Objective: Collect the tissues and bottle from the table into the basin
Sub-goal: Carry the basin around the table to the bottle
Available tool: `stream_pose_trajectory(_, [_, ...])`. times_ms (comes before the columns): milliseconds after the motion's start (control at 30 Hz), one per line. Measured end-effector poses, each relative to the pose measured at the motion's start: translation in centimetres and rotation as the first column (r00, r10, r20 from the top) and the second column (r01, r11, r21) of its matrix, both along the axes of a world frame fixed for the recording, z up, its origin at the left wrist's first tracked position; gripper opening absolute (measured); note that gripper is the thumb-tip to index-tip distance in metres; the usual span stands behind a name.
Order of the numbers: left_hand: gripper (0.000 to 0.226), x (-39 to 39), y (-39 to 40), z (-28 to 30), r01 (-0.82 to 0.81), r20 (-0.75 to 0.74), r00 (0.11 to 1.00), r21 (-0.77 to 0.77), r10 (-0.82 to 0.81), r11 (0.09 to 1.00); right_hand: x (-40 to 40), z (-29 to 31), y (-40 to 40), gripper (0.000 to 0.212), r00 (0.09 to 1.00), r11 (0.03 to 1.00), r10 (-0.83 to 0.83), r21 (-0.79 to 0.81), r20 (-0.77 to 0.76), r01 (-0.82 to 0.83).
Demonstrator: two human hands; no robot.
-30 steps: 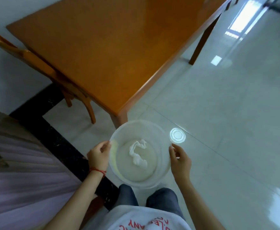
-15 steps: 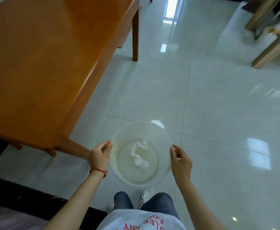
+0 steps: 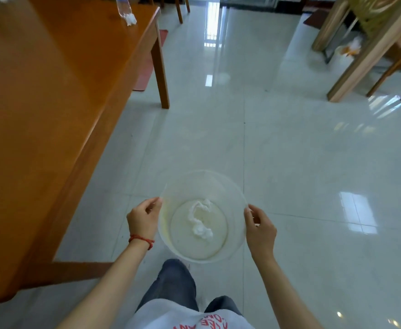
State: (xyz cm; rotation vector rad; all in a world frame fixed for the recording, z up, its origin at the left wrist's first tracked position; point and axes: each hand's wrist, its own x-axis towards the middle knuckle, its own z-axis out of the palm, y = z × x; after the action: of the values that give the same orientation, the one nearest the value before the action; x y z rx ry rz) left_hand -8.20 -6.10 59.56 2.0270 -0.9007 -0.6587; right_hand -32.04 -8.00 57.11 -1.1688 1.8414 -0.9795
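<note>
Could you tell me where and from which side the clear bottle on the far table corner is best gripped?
Judging by what shows, take the bottle around its clear body, reaching from the table's right edge. It lies near that corner with a tissue at its near end; its top is cut off.

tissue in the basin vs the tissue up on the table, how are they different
The tissue in the basin lies stretched out in a long twisted strip; the tissue on the table is a small tight wad. The first is already collected in the clear basin; the second sits on the wooden table by the bottle. Both are white and crumpled.
</note>
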Motion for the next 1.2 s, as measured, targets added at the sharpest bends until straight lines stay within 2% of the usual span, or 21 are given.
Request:
stream_pose_trajectory(267, [0.025,2.6,-14.3,-0.8,0.048,-0.031,0.998,-0.004,-0.048,0.999,2.2,-0.4,-13.8,0.022,0.999,0.999,-0.043,-0.016,-0.024,0.042])
stream_pose_trajectory(667, [0.025,5.4,-33.4,0.2,0.109,0.0,0.994,0.002,-0.109,0.994,4.8,0.9,-31.4,0.023,0.997,0.997,-0.074,-0.003,-0.005,0.074])
stream_pose_trajectory(967, [0.024,3.5,-48.5,-0.8,0.049,-0.031,0.998,0.007,-0.049,0.999,3.0,0.3,-47.5,0.017,0.997,0.998,-0.057,0.0,0.054,0.057])
stream_pose_trajectory(1200, [0.027,2.4,-59.7,0.3,-0.018,-0.041,0.999,-0.021,0.017,1.0,2.1,1.5,-60.7,0.02,0.999,0.999,0.033,-0.04,0.023,-0.032])
